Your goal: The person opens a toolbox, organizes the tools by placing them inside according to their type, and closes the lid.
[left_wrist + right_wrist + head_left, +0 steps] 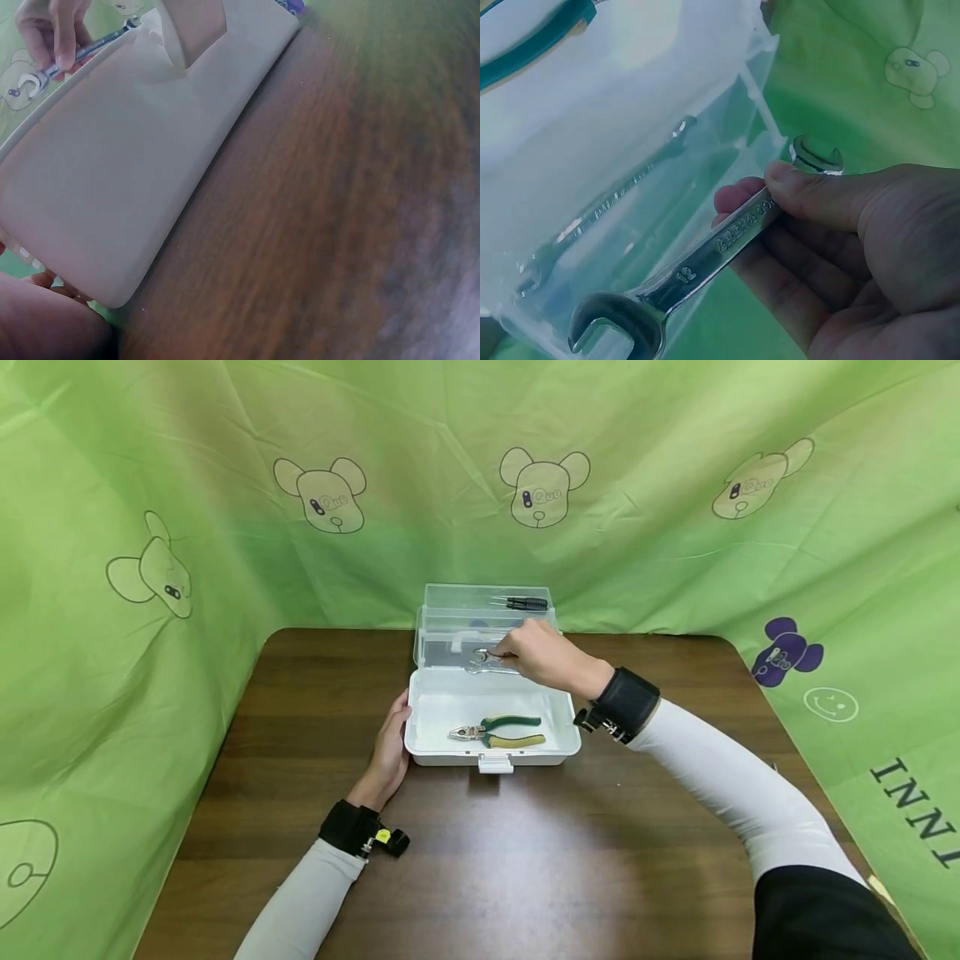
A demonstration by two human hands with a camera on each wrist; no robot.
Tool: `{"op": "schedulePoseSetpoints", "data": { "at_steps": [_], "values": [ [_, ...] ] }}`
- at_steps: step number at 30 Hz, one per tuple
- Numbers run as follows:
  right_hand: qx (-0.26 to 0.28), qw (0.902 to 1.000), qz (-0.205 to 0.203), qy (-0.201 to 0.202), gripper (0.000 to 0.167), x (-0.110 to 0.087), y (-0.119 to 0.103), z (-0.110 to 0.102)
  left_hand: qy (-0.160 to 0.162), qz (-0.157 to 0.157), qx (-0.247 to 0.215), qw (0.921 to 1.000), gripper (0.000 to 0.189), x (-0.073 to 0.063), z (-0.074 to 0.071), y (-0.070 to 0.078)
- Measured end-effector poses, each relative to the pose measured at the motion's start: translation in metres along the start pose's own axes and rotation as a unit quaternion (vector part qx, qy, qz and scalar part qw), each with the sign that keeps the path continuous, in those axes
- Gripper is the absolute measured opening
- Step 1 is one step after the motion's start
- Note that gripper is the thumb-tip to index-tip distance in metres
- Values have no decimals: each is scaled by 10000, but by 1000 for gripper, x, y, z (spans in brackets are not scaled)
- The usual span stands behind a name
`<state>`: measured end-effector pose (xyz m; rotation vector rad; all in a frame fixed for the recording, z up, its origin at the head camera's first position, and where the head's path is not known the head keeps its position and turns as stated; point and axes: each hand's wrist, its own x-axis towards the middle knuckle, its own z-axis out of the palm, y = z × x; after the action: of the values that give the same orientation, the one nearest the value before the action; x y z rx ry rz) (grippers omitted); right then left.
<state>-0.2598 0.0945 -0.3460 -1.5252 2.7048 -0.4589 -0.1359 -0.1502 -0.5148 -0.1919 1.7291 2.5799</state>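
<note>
A white toolbox [442, 706] stands with its clear lid raised at the back. My left hand [390, 743] rests against the box's left side, its fingers partly hidden in the left wrist view. Above the box's back edge, my right hand [543, 653] pinches a shiny double open-end wrench [712, 247] marked 12, between thumb and fingers. A second wrench shape [607, 199] shows at the clear plastic; whether it is a reflection I cannot tell. Pliers [489, 732] with green and yellow handles lie in the white base.
Dark-handled screwdrivers [527, 603] lie in the clear upper section [453, 597]. A white latch [495, 764] hangs at the box's front. Brown wooden table [480, 868] surrounds the box, and a green printed cloth [442, 460] hangs close behind it.
</note>
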Motion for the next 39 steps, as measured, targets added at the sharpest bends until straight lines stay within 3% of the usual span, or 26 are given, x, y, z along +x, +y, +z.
{"op": "schedulePoseSetpoints", "data": {
  "at_steps": [10, 16, 20, 31, 39],
  "values": [
    [398, 9982, -89, -435, 27, 10, 3, 21, 3, -3, -5, 10000, 57, 0, 0, 1],
    [637, 9956, -163, -664, 50, 11, 11, 33, -12, 5, 1, 10000, 57, 0, 1, 1],
    [615, 9951, -155, -764, 56, 13, 15, 37, 12, 2, 16, 10000, 57, 0, 1, 0],
    [381, 9953, -79, -891, 34, 15, 19, 39, -36, 37, 67, 10000, 57, 1, 0, -1],
    [86, 9954, 267, -912, 15, 15, 19, 41, 2, -24, 7, 10000, 57, 1, 0, -2]
  ]
}}
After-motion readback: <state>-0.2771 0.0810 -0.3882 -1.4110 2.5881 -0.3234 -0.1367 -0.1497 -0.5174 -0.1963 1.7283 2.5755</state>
